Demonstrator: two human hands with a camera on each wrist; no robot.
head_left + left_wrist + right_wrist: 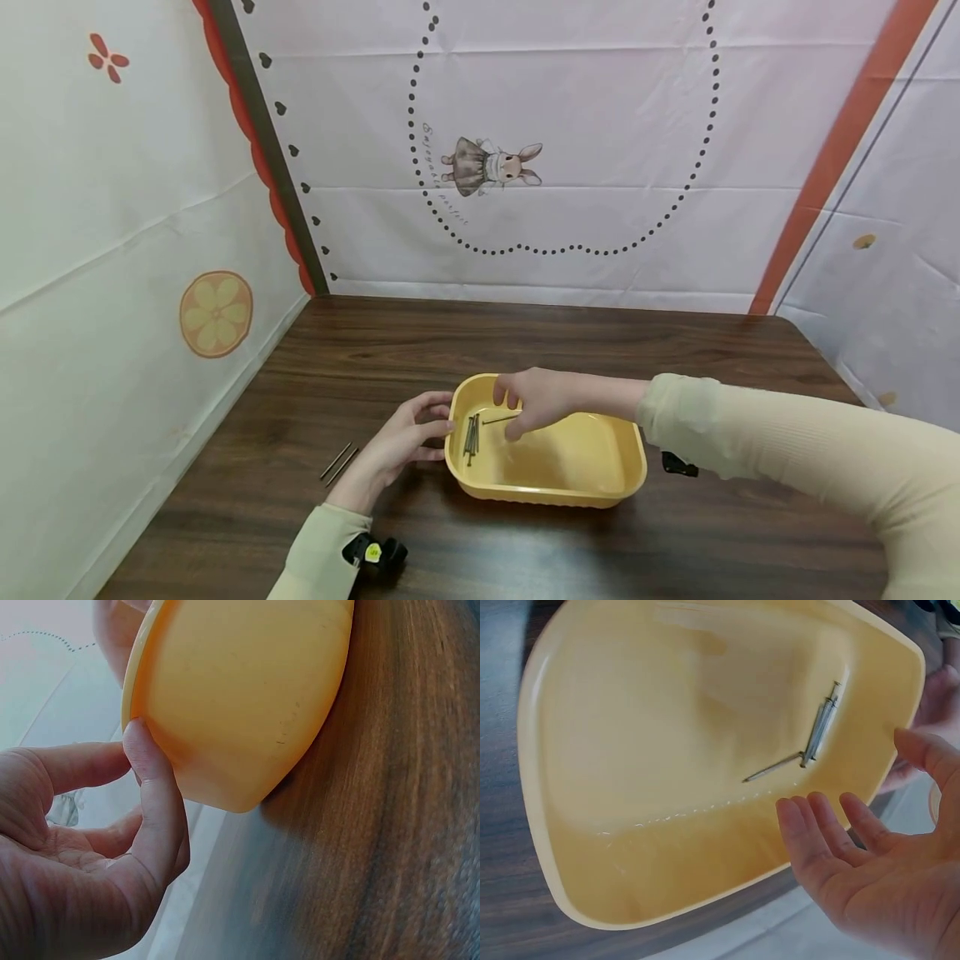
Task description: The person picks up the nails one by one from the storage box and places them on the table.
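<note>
A yellow plastic tray (540, 493) stands on the wooden table. Several metal nails (821, 724) lie in one end of it, most side by side and one angled away from the bunch. My left hand (397, 442) is at the tray's left end, fingertips touching the outer wall near the rim (133, 682). Over the tray's inside is my right hand (543, 396), palm facing down and fingers spread. Nothing is between those fingers, and the nails lie apart from them in the right wrist view.
Two more nails (337, 462) lie on the table (255, 517) left of the tray, beside my left wrist. A black object (678, 464) shows under my right sleeve. Printed cloth (592, 150) hangs along the back and both sides.
</note>
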